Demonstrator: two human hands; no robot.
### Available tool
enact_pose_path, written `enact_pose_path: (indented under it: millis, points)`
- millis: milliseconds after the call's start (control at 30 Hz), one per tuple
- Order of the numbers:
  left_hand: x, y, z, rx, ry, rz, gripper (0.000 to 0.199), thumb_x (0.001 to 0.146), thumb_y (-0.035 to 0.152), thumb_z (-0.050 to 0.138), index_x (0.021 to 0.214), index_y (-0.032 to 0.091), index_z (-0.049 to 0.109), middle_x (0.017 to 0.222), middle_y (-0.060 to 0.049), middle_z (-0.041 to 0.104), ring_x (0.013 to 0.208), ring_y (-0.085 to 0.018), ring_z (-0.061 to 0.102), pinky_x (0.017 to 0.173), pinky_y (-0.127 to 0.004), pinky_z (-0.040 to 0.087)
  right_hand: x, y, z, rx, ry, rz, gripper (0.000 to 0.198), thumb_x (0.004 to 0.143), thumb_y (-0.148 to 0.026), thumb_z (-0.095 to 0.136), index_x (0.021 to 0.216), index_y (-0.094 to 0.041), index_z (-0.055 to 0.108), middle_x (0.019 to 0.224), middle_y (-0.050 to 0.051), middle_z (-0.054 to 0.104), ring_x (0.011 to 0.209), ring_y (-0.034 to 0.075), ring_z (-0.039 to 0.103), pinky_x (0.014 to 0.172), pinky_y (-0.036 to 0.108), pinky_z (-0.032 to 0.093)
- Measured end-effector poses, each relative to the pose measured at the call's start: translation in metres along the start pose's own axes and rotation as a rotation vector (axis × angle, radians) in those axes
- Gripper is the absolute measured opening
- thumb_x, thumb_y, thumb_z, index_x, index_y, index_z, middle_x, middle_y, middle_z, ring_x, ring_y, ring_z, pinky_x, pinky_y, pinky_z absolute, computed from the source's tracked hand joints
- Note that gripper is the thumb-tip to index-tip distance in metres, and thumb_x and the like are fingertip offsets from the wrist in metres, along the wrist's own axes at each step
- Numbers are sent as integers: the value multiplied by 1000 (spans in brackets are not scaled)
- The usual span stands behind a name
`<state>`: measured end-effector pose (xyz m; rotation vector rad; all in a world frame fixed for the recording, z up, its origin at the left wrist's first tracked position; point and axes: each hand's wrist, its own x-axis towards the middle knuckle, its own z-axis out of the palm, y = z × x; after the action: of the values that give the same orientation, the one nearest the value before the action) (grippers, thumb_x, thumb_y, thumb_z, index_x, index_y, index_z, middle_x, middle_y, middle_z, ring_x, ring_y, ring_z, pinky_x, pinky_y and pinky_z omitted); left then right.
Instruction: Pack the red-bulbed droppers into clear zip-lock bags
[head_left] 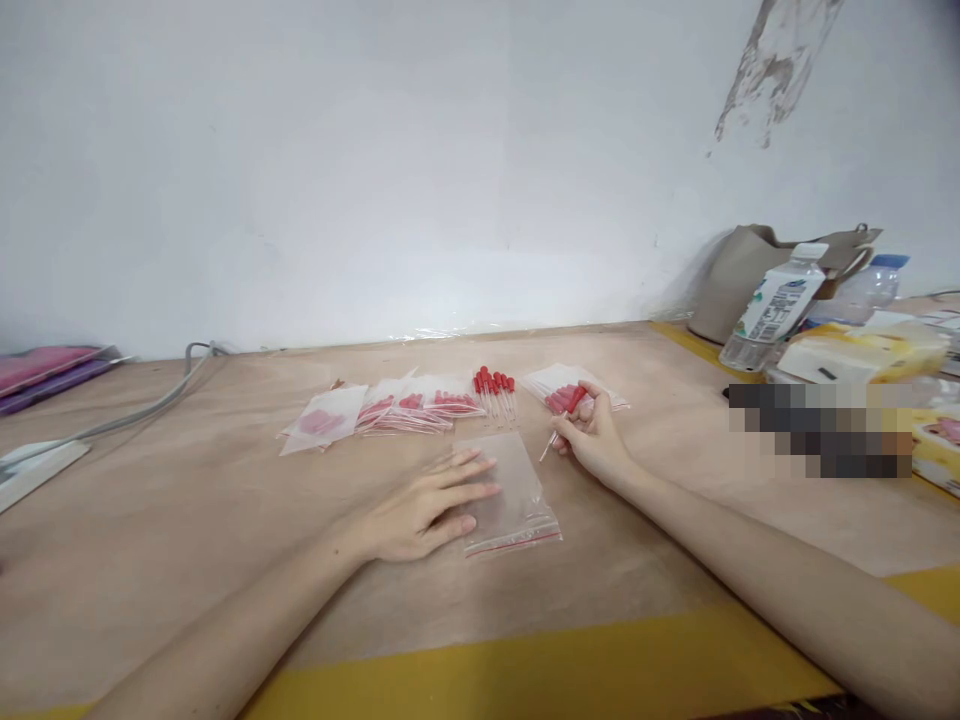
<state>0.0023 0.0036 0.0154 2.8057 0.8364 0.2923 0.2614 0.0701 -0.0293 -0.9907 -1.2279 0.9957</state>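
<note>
My left hand [424, 508] lies flat with its fingers spread, the fingertips resting on a clear zip bag [514, 490] with a red seal line at its near end. Pinched in my right hand [596, 440] is a thin glass dropper with a red bulb [576, 400], its clear tip pointing down and left. Behind the bag sits a small cluster of loose red-bulbed droppers [493, 385]. Partly behind my right hand is a bag with red-bulbed pieces inside [551, 385]. More filled bags [409, 405] overlap in a row to the left.
On the right stand a beige bag [731, 280], a bottle with a white cap [776, 310] and a yellow-white packet [862, 355]. At the left are a grey cable [161, 400], a white power strip [41, 470] and pink and purple packs [52, 375]. A white wall closes off the back.
</note>
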Motion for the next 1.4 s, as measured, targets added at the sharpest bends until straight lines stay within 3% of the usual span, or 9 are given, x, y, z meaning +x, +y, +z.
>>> enact_pose_path:
  millis: [67, 167, 267, 333, 467, 567, 800, 1167, 1400]
  points:
    - [1, 2, 3, 65, -64, 2, 43, 92, 38, 39, 134, 31, 35, 142, -1, 32, 132, -22, 27, 108, -43, 22, 0, 2, -1, 7, 6, -5, 64, 65, -28, 62, 115, -24, 23, 67, -8, 51, 44, 10, 54, 43, 24, 45]
    - [2, 10, 8, 176, 10, -38, 43, 90, 44, 40, 130, 27, 43, 135, -5, 44, 122, -26, 42, 100, -44, 35, 0, 0, -3, 20, 30, 7, 64, 64, -31, 65, 113, -24, 25, 65, -8, 51, 45, 10, 53, 45, 25, 46]
    - [2, 18, 10, 290, 74, -66, 40, 90, 44, 41, 119, 19, 55, 107, -11, 64, 97, -28, 59, 82, -43, 47, 0, -4, -4, 30, 70, 16, 62, 64, -34, 65, 111, -24, 26, 63, -8, 51, 45, 10, 52, 45, 25, 45]
    - [2, 18, 8, 292, 107, -64, 36, 92, 36, 39, 117, 17, 56, 97, -10, 66, 91, -25, 60, 80, -41, 48, 0, -6, -5, 44, 84, 18, 57, 66, -35, 63, 109, -24, 27, 62, -8, 51, 45, 10, 51, 44, 24, 43]
    - [3, 12, 3, 153, 46, 56, 37, 91, 30, 41, 128, 26, 46, 135, -4, 43, 127, -25, 35, 104, -44, 30, 1, -8, -6, 121, 98, 63, 48, 66, -34, 60, 101, -25, 29, 63, -7, 55, 43, 9, 48, 41, 21, 40]
    - [4, 7, 5, 65, -53, 29, 40, 93, 33, 38, 133, 32, 37, 143, 0, 30, 133, -24, 22, 108, -47, 19, 1, -8, -6, 149, 99, 119, 47, 64, -31, 61, 100, -25, 30, 62, -8, 55, 41, 9, 47, 39, 20, 37]
    - [5, 10, 25, 9, 31, -247, 45, 93, 44, 35, 135, 31, 33, 144, -3, 26, 134, -25, 20, 107, -50, 16, -11, -11, -1, 117, 13, 127, 47, 66, -30, 60, 104, -26, 32, 61, -7, 54, 43, 12, 52, 42, 24, 41]
    - [8, 14, 28, 0, 101, -292, 43, 92, 43, 37, 133, 29, 38, 142, -5, 31, 132, -26, 25, 106, -50, 20, -22, -12, 9, 57, -96, 81, 48, 70, -33, 59, 107, -26, 29, 62, -7, 52, 46, 12, 55, 46, 27, 47]
    - [9, 12, 23, -52, 96, -403, 40, 96, 30, 27, 134, 26, 36, 143, -7, 31, 133, -22, 24, 107, -47, 20, -33, -21, 14, 192, -223, 223, 40, 73, -42, 55, 96, -25, 27, 71, -6, 56, 52, 13, 61, 54, 30, 50]
